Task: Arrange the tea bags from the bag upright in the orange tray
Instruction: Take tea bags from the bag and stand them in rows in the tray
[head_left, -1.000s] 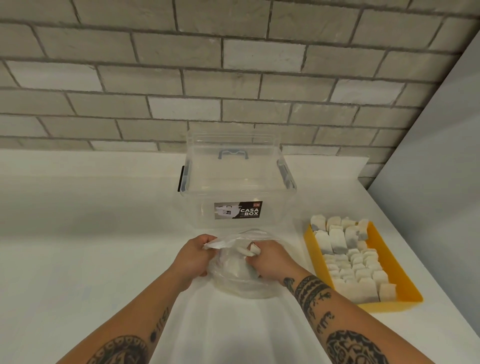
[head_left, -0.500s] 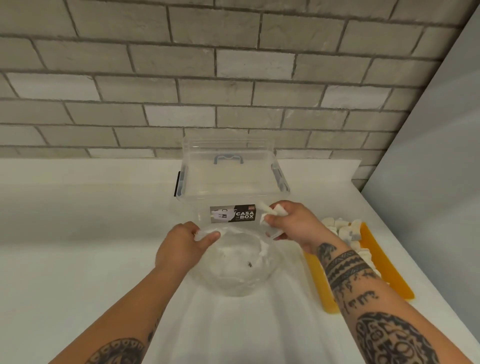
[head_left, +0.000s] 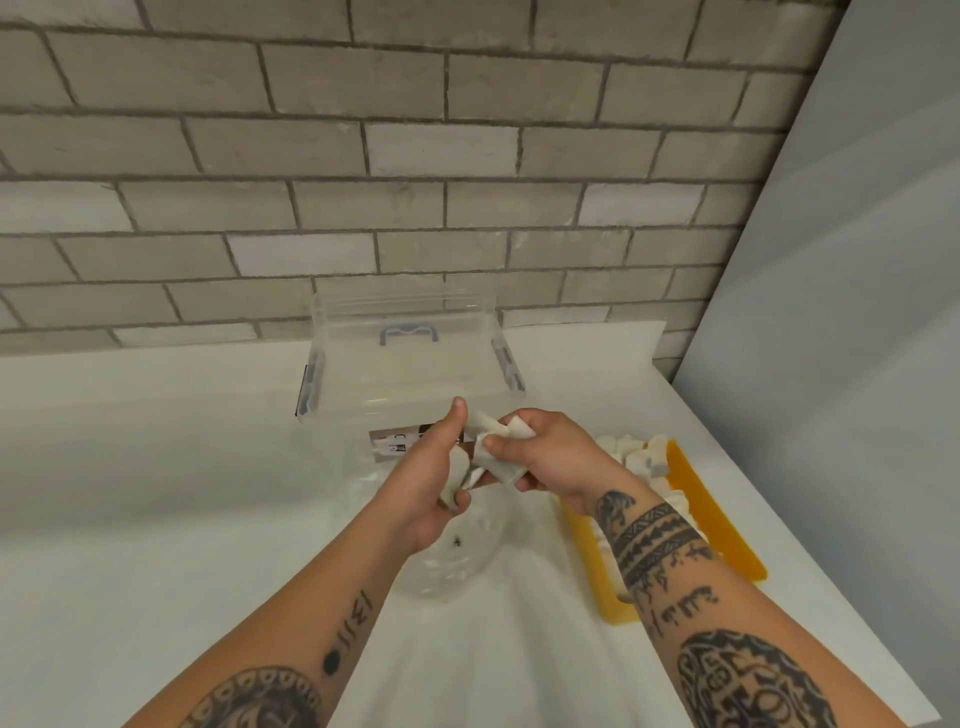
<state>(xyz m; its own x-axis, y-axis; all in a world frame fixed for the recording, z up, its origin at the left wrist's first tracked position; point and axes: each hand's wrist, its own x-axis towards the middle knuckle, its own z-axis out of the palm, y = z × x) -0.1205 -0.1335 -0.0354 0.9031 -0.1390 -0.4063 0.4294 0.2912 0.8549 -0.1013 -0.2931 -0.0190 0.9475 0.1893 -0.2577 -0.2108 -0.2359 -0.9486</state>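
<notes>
Both left hand (head_left: 429, 486) and right hand (head_left: 551, 457) pinch small white tea bags (head_left: 500, 465) above a crumpled clear plastic bag (head_left: 460, 569). More fill the orange tray (head_left: 698, 501).

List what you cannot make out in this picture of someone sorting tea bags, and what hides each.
- Head view: number of tea bags held; fingers of the left hand and right hand cover them.
- Head view: middle rows in the orange tray; the right arm crosses them.
- Head view: label wording; left hand covers part, print too small.
- Head view: contents of the plastic bag; crumpled and see-through.
</notes>
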